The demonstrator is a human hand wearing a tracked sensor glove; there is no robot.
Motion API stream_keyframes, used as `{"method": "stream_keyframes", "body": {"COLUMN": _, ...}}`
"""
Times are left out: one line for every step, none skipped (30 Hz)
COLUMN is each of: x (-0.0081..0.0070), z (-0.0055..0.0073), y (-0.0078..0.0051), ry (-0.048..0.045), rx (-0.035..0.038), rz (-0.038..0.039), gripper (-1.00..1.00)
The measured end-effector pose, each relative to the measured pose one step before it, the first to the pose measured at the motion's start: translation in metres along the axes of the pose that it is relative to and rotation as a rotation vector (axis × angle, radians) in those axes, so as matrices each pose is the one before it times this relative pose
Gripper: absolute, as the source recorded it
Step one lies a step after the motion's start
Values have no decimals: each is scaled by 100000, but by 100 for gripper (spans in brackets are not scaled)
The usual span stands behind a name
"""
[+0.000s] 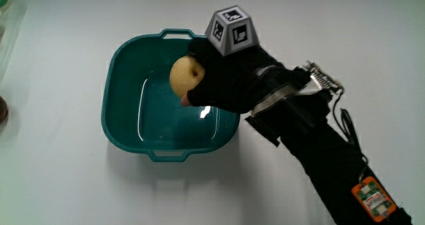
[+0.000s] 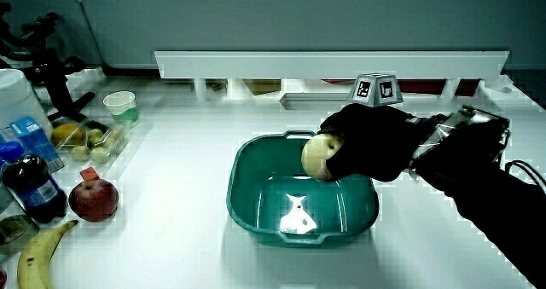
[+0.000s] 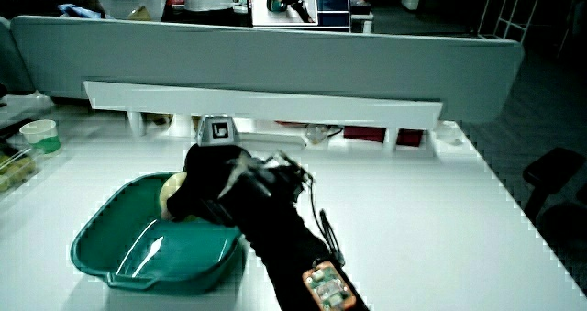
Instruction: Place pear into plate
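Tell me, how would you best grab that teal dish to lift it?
By its loop handles: one sits on the rim farther from the person, another on the nearer rim. The dish is wide with sloping walls, so I'd likely come from above and curl fingers under a handle. The hand holds the pear over it now.

The main view looks straight down from above, close in, so my surface (image 1: 60,185) fills it around the plate (image 1: 123,129) and my grip (image 1: 222,85). Both side views sit lower on my side, facing forward and down across the surface toward the partition (image 2: 299,20). One side view stands nearer the red apple (image 2: 94,199); a side view elsewhere looks along my forearm (image 3: 275,247). All three share the plate.
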Motion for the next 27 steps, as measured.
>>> {"method": "stream_keyframes", "body": {"x": -76, "z": -389, "y": 208, "ry": 1279, "rx": -980, "rz": 1438, "gripper": 0}}
{"method": "stream_keyframes", "body": {"x": -100, "z": -398, "y": 229, "ry": -1645, "rx": -1135, "rz": -459, "gripper": 0}}
{"method": "stream_keyframes", "body": {"x": 62, "z": -491, "y": 336, "ry": -2660, "rx": 1082, "rz": -1936, "gripper": 0}}
{"method": "stream_keyframes", "body": {"x": 91, "z": -493, "y": 336, "ry": 263, "rx": -1154, "rz": -309, "gripper": 0}}
{"method": "stream_keyframes", "body": {"x": 75, "z": -472, "y": 293, "ry": 5, "rx": -1606, "rz": -1214, "gripper": 0}}
{"method": "stream_keyframes", "body": {"x": 20, "z": -400, "y": 203, "ry": -1127, "rx": -217, "rz": -91, "gripper": 0}}
{"method": "stream_keyframes", "body": {"x": 22, "z": -389, "y": 199, "ry": 2012, "rx": -2735, "rz": 36, "gripper": 0}}
{"method": "stream_keyframes", "body": {"x": -138, "z": -208, "y": 57, "ry": 74, "rx": -1164, "rz": 1279, "gripper": 0}}
{"method": "stream_keyframes", "body": {"x": 163, "z": -587, "y": 484, "ry": -1425, "rx": -243, "rz": -1605, "gripper": 0}}
{"method": "stream_keyframes", "body": {"x": -93, "z": -228, "y": 30, "ry": -163, "rx": -1008, "rz": 498, "gripper": 0}}
{"method": "stream_keyframes", "body": {"x": -81, "z": -250, "y": 88, "ry": 708, "rx": -784, "rz": 283, "gripper": 0}}
{"method": "stream_keyframes", "body": {"x": 45, "z": -428, "y": 315, "ry": -2075, "rx": -1125, "rz": -1860, "gripper": 0}}
{"method": "stream_keyframes", "body": {"x": -54, "z": -228, "y": 90, "ry": 772, "rx": -1466, "rz": 339, "gripper": 0}}
{"method": "stream_keyframes", "body": {"x": 48, "z": -356, "y": 275, "ry": 126, "rx": -1351, "rz": -411, "gripper": 0}}
{"method": "stream_keyframes", "body": {"x": -71, "z": -169, "y": 92, "ry": -501, "rx": -308, "rz": -607, "gripper": 0}}
{"method": "stream_keyframes", "body": {"x": -99, "z": -230, "y": 122, "ry": -621, "rx": -80, "rz": 1289, "gripper": 0}}
{"method": "stream_keyframes", "body": {"x": 6, "z": -239, "y": 150, "ry": -570, "rx": -2357, "rz": -1727, "gripper": 0}}
{"method": "stream_keyframes", "body": {"x": -119, "z": -30, "y": -61, "ry": 175, "rx": 729, "rz": 505, "gripper": 0}}
{"method": "stream_keyframes", "body": {"x": 62, "z": -375, "y": 360, "ry": -527, "rx": -2398, "rz": -544, "gripper": 0}}
{"method": "stream_keyframes", "body": {"x": 5, "z": -151, "y": 105, "ry": -390, "rx": -1144, "rz": -1032, "gripper": 0}}
{"method": "stream_keyframes", "body": {"x": -46, "z": -56, "y": -39, "ry": -593, "rx": 634, "rz": -143, "gripper": 0}}
{"method": "stream_keyframes", "body": {"x": 110, "z": -247, "y": 244, "ry": -513, "rx": -249, "rz": -1611, "gripper": 0}}
{"method": "stream_keyframes", "body": {"x": 143, "z": -344, "y": 344, "ry": 418, "rx": -4296, "rz": -484, "gripper": 0}}
{"method": "stream_keyframes", "body": {"x": 226, "z": -95, "y": 139, "ry": 1962, "rx": 872, "rz": 1110, "gripper": 0}}
{"method": "stream_keyframes", "body": {"x": 60, "z": 210, "y": -274, "ry": 805, "rx": 2794, "rz": -1266, "gripper": 0}}
{"method": "stream_keyframes", "body": {"x": 4, "z": -148, "y": 270, "ry": -1083, "rx": -4229, "rz": -499, "gripper": 0}}
{"method": "stream_keyframes", "body": {"x": 45, "z": -28, "y": 98, "ry": 740, "rx": -2453, "rz": -8, "gripper": 0}}
